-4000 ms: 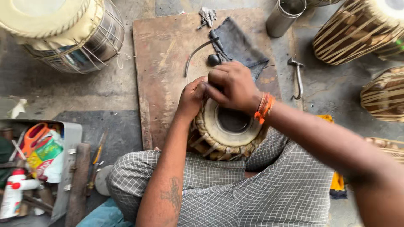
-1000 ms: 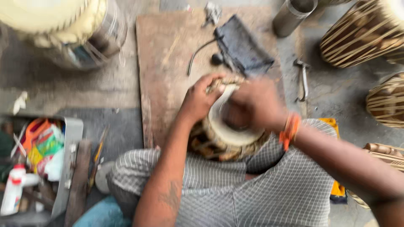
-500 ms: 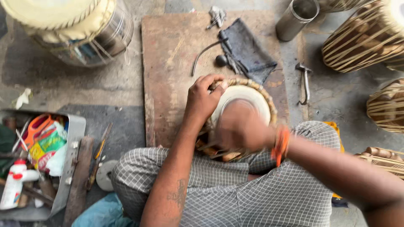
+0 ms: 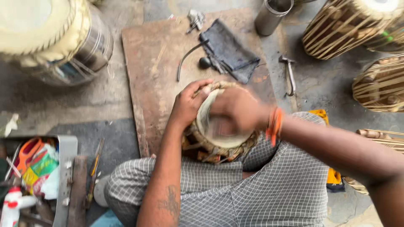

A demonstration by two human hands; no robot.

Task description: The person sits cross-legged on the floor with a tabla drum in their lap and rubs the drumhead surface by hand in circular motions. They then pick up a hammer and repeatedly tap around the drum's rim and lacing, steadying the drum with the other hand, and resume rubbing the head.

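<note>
Head view. Small round wooden drum with pale skin head [image 4: 219, 130]: on the lap, near edge of brown wooden board [image 4: 155, 63]. Left hand [image 4: 187, 105]: fingers curled, gripping the drum's far-left rim. Right hand [image 4: 237, 110]: blurred, over the skin; finger state cannot be told. Dark folded cloth [image 4: 229, 50]: far side.

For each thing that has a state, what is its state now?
Small laced hand drum: tilted in the lap.
Left hand: grip on the drum rim.
Right hand: blurred, on the drumhead.
Dark folded cloth: lying flat on the brown wooden board.
Steel cup: upright.
</note>
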